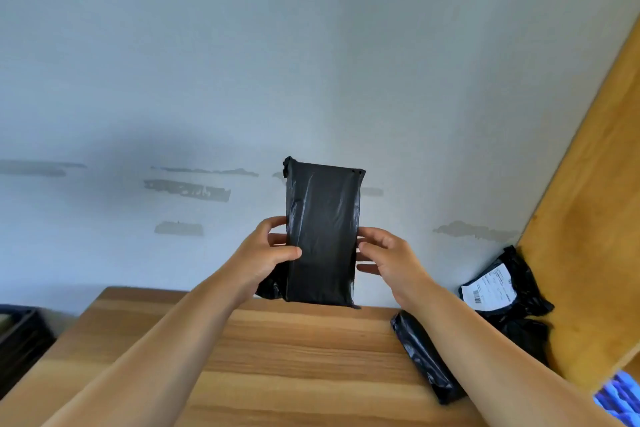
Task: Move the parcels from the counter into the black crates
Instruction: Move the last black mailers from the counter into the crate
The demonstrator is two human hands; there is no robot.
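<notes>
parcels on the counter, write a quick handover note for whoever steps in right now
Left hand and right hand: both grip the upright black parcel by its side edges, raised above the wooden counter.
Still on the counter at right: a long black parcel under the right forearm, a labelled parcel leaning in the corner, and another black one below it.
Black crate: only its edge shows at far left; contents not visible.
Left: crate the held parcel, then the other three.

A pale wall [311,45] with grey scuffed patches [187,190], a yellow-brown board [588,218] leaning at right.
</notes>
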